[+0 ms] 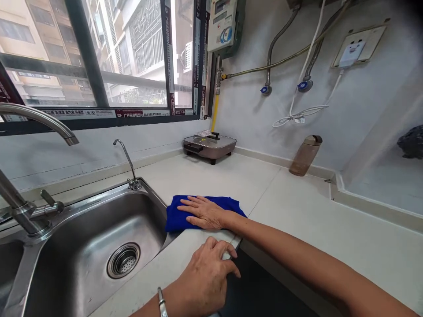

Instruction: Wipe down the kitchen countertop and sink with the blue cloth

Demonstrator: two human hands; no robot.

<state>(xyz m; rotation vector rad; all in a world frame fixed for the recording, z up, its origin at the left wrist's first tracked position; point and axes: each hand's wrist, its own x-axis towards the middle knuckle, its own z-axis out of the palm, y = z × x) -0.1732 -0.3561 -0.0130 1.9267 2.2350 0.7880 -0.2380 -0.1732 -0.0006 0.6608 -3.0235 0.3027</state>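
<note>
A folded blue cloth (175, 216) lies on the white countertop (261, 185) beside the sink's right rim. My right hand (203, 213) rests flat on it, fingers stretched out and spread. Nearer to me, my left hand (208, 273), with a metal bracelet (161, 301) at the wrist, hovers by the counter's front edge. Its fingers are loosely bent, thumb and forefinger apart, and I see nothing held in it. The stainless steel sink (76, 255) stands to the left of both hands.
A large faucet (33, 213) and a slim tap (125, 158) rise behind the sink. In the back corner sits a lidded electric pan (211, 145). A brown bottle (304, 156) leans against the right wall, below hoses and a plugged-in white charger (353, 53).
</note>
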